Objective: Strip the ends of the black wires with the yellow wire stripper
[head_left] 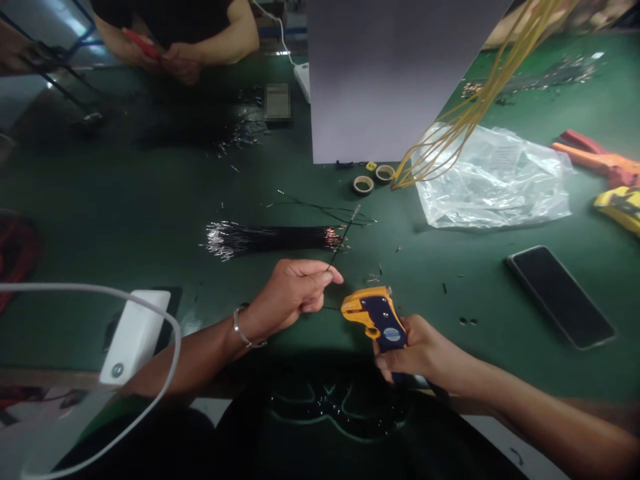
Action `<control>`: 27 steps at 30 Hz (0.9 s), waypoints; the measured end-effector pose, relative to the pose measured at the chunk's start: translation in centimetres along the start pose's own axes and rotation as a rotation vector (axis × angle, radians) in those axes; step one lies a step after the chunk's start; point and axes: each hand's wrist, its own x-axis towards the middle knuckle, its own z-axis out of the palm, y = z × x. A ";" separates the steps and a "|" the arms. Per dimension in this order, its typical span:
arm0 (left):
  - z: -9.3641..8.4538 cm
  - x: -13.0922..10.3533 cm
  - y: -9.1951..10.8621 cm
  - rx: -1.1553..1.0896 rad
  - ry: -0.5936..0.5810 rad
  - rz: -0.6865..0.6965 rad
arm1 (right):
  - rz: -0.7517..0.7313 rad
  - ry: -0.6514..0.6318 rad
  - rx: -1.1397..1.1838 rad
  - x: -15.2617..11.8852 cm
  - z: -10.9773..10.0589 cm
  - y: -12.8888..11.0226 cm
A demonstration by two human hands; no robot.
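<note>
The left hand (300,287) has thumb and forefinger closed on a thin black wire (343,241), with no gap showing between the tips; the wire slants up and away to a pale end above the bundle's copper-coloured end. A dark strand also shows below the fingers, near the stripper's mouth, but whether it is the same wire I cannot tell. The right hand (425,350) is wrapped around the handles of a yellow and blue stripper (383,317), whose head faces the left hand; how far its handles are squeezed I cannot tell. The wire looks very light and springy, apt to swing or roll between the fingertips, and is best pinched on its dark sleeve, since the fine ends could bend or fray. The stripper looks rigid and heavier, sure to hold by its handles. Just beyond the hands lies the bundle (285,238) of black wires, close enough to snag, with a few loose wires (310,205) behind it. Farther out are two tape rolls (363,185) (385,175), hanging yellow wires (480,107), a crinkled bag (500,177) and, to the right, a phone (560,297). A tall grey panel (380,80) blocks the far middle; a white cable (100,289) loops across the near left, over a white box (135,337). Across the table (430,267) another person's hand (185,60) is near a red tool (143,45).
</note>
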 end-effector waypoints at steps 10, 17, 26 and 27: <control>0.2 -0.3 0.1 -0.001 -0.014 -0.026 | 0.019 0.032 0.043 0.2 -0.2 0.0; 0.0 0.1 0.2 -0.007 0.001 0.007 | -0.006 -0.033 0.043 0.1 -0.3 0.1; 0.6 -0.5 0.0 0.003 0.024 -0.025 | -0.041 -0.046 0.129 0.9 -0.7 0.7; 0.5 -0.3 0.0 0.007 0.038 -0.010 | -0.041 -0.057 0.123 0.8 -0.7 0.6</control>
